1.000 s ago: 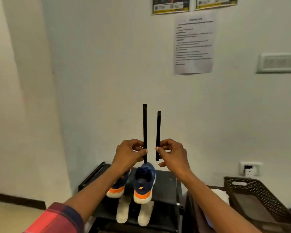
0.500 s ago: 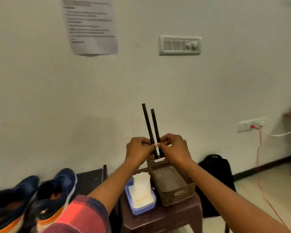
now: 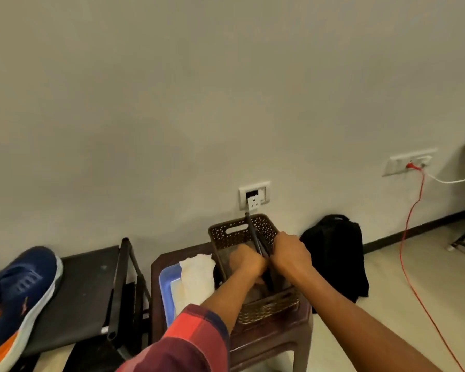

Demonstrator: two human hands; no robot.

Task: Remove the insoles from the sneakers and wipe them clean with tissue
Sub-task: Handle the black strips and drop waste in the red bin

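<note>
Sneaker, one in plain view, blue with an orange and white sole, lies at the far left on one black shoe rack. A darker blue shape at the frame's edge beside it may be a second, but that cannot be told.

Right of the rack stands one brown plastic stool. It carries one blue tray on its left side, with one wad of white tissue lying in it. Just beside the tray is one brown perforated basket.

Two insoles, seen edge-on as thin dark strips, lean tilted in the basket. Their upper ends reach over its far rim, and their lower ends are hidden by the hands.

The left hand is down inside the basket, its fingers curled and clenched against the insoles. The right hand presses close beside it at the basket's right wall, also curled in a grasp on the insoles. The two hands touch each other, with the strips rising between them. Which hand holds which insole cannot be told. A red checked sleeve covers the left upper arm.

Behind the basket there is one socket on the wall. One black backpack stands on the floor against the wall. Farther right, a second socket has one red cable running down to the floor.
</note>
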